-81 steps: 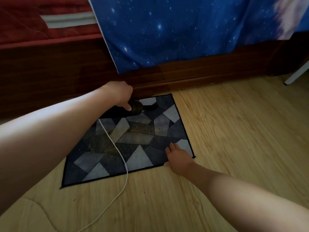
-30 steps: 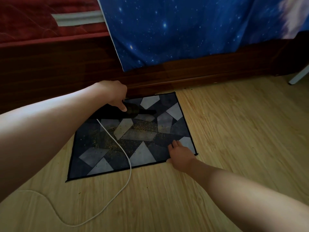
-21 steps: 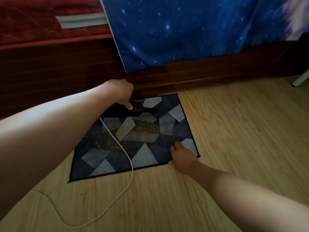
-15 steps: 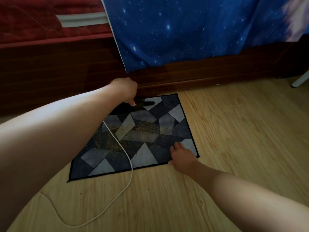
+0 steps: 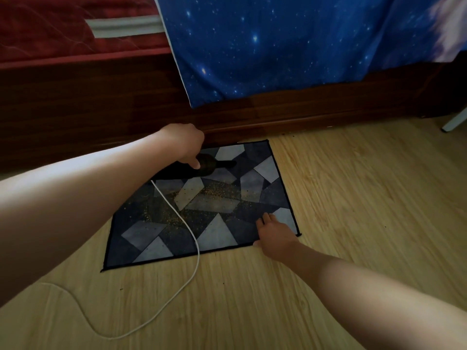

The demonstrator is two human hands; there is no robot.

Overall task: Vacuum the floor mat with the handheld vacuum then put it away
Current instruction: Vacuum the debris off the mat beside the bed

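Note:
A dark floor mat (image 5: 214,233) with grey and navy triangles lies on the wooden floor beside the bed. Yellowish crumbs are scattered across its middle. My left hand (image 5: 185,144) grips a black handheld vacuum (image 5: 202,168) over the mat's far edge, nozzle pointing right. A white cord (image 5: 188,229) trails from the vacuum across the mat onto the floor. My right hand (image 5: 274,236) presses flat on the mat's near right corner, fingers spread.
A dark wooden bed frame (image 5: 303,109) runs along the far side. A blue starry sheet (image 5: 278,46) hangs over it, and a red mattress (image 5: 63,29) shows at left. A white leg (image 5: 453,122) stands at far right. The cord loops over the light wood floor (image 5: 353,198).
The vacuum has swept back and forth along the mat's far edge, pulled slightly nearer since half a second ago. My right hand has stayed on the mat corner.

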